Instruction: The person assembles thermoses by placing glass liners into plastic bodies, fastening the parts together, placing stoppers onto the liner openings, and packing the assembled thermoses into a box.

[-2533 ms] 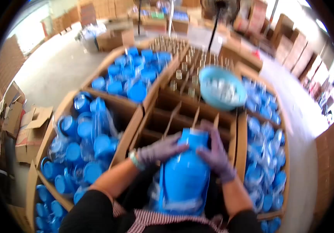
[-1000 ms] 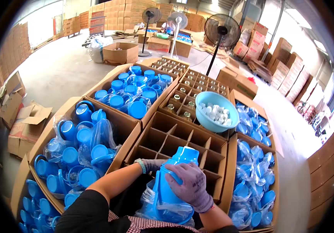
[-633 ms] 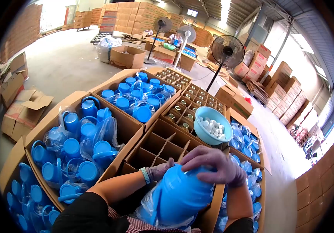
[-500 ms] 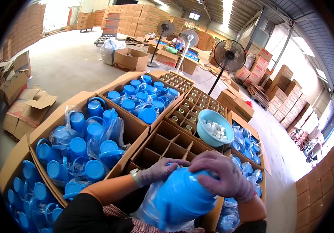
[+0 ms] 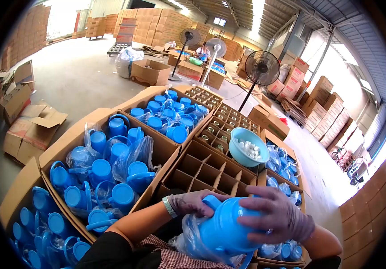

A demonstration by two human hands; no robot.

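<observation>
A large blue thermos jug (image 5: 224,229) lies tilted in front of my body, with a clear plastic bag (image 5: 191,238) around its lower part. My gloved left hand (image 5: 197,202) is closed on the jug beside its blue handle loop. Across the end of the jug at the right, my gloved right hand (image 5: 277,216) curls its fingers over the rim and side. The palm side of both hands is hidden. Just beyond them is a divided carton (image 5: 192,167) with bare cardboard compartments.
Cartons of bagged blue jugs (image 5: 100,170) stand at the left and right. A light-blue basin (image 5: 234,154) of small white caps rests on a divided carton of silver-topped bottles (image 5: 223,130). Beyond are standing fans (image 5: 263,68), stacked boxes (image 5: 157,24) and a seated person (image 5: 203,52).
The jug has turned and shifted right, its handle loop showing more. My right hand has moved right and down from the jug's top to its end. The view has shifted slightly.
</observation>
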